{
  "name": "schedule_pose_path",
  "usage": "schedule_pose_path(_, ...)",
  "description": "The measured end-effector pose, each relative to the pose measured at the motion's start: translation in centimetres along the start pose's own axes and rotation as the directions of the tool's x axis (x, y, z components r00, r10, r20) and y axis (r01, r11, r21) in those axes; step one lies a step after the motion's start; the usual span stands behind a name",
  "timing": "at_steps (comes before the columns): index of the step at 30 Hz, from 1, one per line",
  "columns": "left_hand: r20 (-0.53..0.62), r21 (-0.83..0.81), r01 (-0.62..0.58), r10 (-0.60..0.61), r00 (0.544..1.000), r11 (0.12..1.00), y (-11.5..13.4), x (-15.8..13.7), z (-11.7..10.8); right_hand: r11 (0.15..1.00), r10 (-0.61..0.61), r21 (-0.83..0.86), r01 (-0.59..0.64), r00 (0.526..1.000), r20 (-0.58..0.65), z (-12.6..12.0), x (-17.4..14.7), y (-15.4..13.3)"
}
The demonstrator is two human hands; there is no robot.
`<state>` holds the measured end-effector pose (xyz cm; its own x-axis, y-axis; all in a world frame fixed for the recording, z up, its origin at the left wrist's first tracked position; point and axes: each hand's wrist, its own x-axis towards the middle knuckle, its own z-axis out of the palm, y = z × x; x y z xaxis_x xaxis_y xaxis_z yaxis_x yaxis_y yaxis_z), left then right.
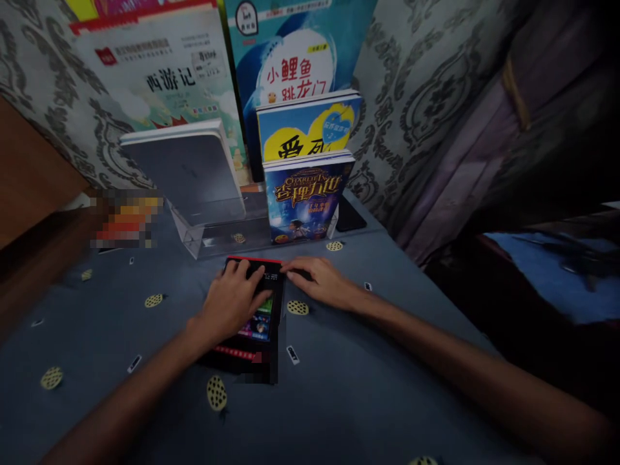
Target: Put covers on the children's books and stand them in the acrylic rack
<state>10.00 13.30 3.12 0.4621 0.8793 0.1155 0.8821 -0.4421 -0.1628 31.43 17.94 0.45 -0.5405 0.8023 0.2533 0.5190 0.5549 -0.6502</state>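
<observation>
A dark book (pixel 261 326) with colourful pictures and a red strip near its lower edge lies flat on the patterned cloth. Across its upper left part rests my left hand (pixel 231 296), palm down with the fingers spread. My right hand (pixel 317 281) is at the book's upper right corner, its fingers stretched out and the tips touching the edge. Just behind the book stands a clear stand (pixel 217 240). It holds a blue book (pixel 310 200) and, further left, a plain pale-backed book (pixel 194 171).
Behind the blue book are a yellow and blue book (pixel 276 132), a teal book (pixel 252 45) and a pale green one (pixel 140 77). A dark phone-like slab (pixel 352 218) lies right of the stand. A curtain (pixel 450 168) hangs beyond the table's right edge. The orange item at left is blurred.
</observation>
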Motion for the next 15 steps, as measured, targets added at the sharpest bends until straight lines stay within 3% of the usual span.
schedule_pose_path(8,-0.017,0.015,0.069,-0.069,0.997,0.997,-1.5,0.2,0.7,0.995,-0.071,-0.067,0.068,0.997,-0.037,2.1,4.0,1.6)
schedule_pose_path(15,-0.067,-0.070,-0.055,0.051,0.996,0.996,-0.9,-0.6,1.5,0.970,-0.225,-0.106,0.218,0.972,-0.059,3.3,2.9,2.8)
